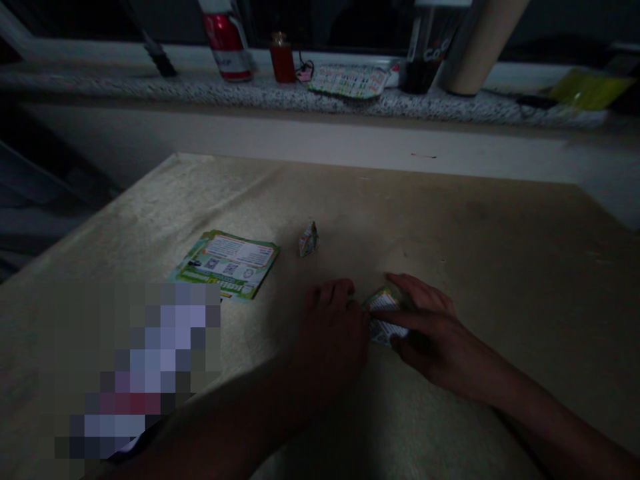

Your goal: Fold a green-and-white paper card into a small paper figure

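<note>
A small printed piece of paper [387,312] is between my hands on the table, seemingly partly folded. At its left edge my left hand [333,330] lies with curled fingers pressed against it; the thumb is hidden in shadow. From the right, my right hand [433,330] holds the paper, index finger across its face, thumb at the near edge and other fingers at the far side. Beyond my left hand stands a small folded paper piece [309,240]. Green and white printed sheets [235,261] lie stacked to the left.
A pixelated patch [145,367] hides something at the table's [500,240] left front. On the stone windowsill [280,97] stand a red and white can [227,43], a small red bottle [283,60], a dark drink container [425,53], a beige cylinder [483,47] and a yellow packet [590,89].
</note>
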Action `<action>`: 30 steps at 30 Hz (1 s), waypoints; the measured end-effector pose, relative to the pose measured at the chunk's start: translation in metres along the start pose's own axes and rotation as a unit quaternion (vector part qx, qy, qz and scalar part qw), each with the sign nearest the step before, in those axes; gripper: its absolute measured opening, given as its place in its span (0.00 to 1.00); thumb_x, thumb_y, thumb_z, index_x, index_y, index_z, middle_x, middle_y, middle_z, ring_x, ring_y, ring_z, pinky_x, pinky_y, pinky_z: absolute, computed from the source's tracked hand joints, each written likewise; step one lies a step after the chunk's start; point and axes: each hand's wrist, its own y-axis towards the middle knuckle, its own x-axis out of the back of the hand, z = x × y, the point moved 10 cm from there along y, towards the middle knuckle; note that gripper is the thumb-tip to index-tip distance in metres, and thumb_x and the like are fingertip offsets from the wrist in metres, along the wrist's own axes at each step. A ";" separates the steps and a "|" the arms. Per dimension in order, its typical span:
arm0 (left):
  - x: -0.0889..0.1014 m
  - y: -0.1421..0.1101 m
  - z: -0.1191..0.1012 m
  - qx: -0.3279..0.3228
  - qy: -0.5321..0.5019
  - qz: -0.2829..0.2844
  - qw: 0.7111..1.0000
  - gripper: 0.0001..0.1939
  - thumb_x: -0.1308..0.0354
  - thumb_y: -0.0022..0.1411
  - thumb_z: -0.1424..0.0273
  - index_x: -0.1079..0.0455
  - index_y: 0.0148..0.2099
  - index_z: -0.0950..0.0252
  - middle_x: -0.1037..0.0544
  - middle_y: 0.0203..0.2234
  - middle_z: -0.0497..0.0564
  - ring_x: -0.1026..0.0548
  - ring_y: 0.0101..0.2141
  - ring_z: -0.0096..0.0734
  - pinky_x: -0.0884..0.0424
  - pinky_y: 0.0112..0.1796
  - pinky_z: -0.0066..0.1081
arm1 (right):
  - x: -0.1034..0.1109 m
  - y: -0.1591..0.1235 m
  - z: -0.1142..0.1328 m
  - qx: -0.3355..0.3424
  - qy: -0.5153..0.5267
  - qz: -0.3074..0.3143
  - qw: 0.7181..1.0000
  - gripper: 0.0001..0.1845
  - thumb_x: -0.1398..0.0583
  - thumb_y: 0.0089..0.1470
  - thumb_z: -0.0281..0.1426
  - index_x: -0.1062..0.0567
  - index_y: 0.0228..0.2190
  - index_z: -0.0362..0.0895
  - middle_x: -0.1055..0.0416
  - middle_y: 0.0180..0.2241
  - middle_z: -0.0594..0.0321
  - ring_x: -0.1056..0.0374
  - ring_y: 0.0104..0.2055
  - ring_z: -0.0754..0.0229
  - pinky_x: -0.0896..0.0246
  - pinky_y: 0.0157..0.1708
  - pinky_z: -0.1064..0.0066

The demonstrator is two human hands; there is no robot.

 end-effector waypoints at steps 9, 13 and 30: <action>0.000 0.002 0.000 0.008 0.011 0.001 1.000 0.15 0.49 0.71 0.70 0.22 0.40 0.69 0.25 0.48 0.61 0.29 0.48 0.50 0.33 0.49 0.53 | -0.002 0.000 -0.001 0.008 -0.027 0.016 0.999 0.31 0.38 0.53 0.24 0.25 0.56 0.63 0.49 0.71 0.63 0.52 0.72 0.41 0.50 0.65 0.40; 0.001 0.002 -0.001 -0.001 0.012 -0.006 1.000 0.12 0.48 0.70 0.72 0.22 0.39 0.68 0.24 0.47 0.60 0.29 0.48 0.49 0.33 0.49 0.52 | 0.000 0.001 0.002 0.014 -0.041 0.021 0.999 0.32 0.37 0.53 0.24 0.25 0.56 0.65 0.47 0.70 0.62 0.50 0.71 0.40 0.48 0.64 0.39; 0.012 -0.021 -0.036 -0.220 -0.029 -0.036 0.974 0.07 0.46 0.69 0.76 0.26 0.39 0.67 0.23 0.37 0.53 0.27 0.38 0.39 0.31 0.41 0.39 | -0.002 0.003 -0.001 0.012 -0.055 0.039 0.998 0.31 0.37 0.53 0.24 0.24 0.55 0.64 0.45 0.70 0.60 0.50 0.71 0.40 0.49 0.63 0.41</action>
